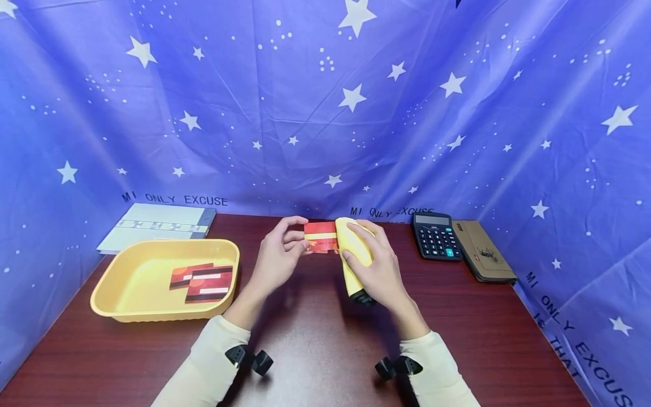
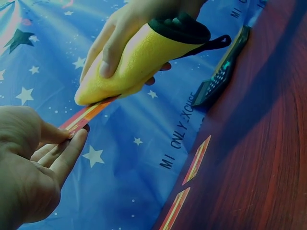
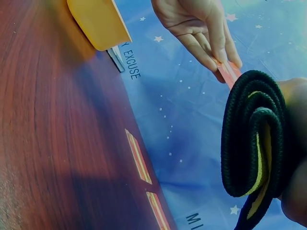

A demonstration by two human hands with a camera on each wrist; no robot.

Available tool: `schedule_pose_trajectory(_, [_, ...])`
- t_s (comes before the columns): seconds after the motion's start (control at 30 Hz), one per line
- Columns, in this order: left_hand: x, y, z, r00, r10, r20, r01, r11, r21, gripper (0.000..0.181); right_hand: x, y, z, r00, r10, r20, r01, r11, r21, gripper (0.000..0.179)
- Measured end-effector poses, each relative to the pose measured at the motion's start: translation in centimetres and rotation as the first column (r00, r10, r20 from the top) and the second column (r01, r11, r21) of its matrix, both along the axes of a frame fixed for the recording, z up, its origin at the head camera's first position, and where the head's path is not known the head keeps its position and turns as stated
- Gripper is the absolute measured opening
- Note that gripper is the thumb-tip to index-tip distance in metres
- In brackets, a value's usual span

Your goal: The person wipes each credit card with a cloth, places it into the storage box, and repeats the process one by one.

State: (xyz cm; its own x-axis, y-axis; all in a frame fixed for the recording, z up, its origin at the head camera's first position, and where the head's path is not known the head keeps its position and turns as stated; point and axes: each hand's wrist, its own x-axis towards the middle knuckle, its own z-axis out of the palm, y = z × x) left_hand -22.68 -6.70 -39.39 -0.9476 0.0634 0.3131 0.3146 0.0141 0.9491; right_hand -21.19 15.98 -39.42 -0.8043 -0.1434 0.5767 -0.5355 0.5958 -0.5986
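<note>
A red card with a yellow stripe (image 1: 320,228) is pinched by its left end between the thumb and fingers of my left hand (image 1: 278,254). My right hand (image 1: 380,265) grips a folded yellow cloth with black edging (image 1: 351,257). The cloth covers the card's right end, so that part is hidden. In the left wrist view the card (image 2: 85,118) is held up off the table, its end tucked against the cloth (image 2: 132,60). Two similar striped cards (image 3: 139,155) lie on the table near its back edge, below the hands.
A yellow plastic basin (image 1: 119,311) stands at the left with dark red cards (image 1: 209,285) inside. Behind it lies a white box-like item (image 1: 155,215). At the back right are a black calculator (image 1: 437,237) and a brown wallet-like case (image 1: 483,251). Starry blue curtains surround the table (image 1: 315,350).
</note>
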Motion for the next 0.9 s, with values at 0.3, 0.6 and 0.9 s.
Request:
schedule_pose_trajectory(0.3, [0.2, 0.5, -0.1, 0.999, -0.035, 0.005, 0.035, 0.998, 0.053, 0.043, 0.1, -1.2, -0.5, 1.000, 0.004, 0.000, -0.004, 1.000, 0.007, 0.059])
schedule_pose_trajectory(0.6, [0.2, 0.8, -0.4, 0.998, -0.064, 0.009, 0.064, 0.995, 0.079, 0.044, 0.3, -2.8, -1.0, 0.999, 0.026, -0.030, -0.025, 0.999, 0.033, 0.059])
schedule_pose_trajectory(0.9, [0.2, 0.7, -0.5, 0.999, -0.040, -0.003, 0.040, 0.998, 0.043, 0.043, 0.7, -3.9, -0.9, 0.997, 0.055, -0.051, -0.053, 0.998, 0.040, 0.059])
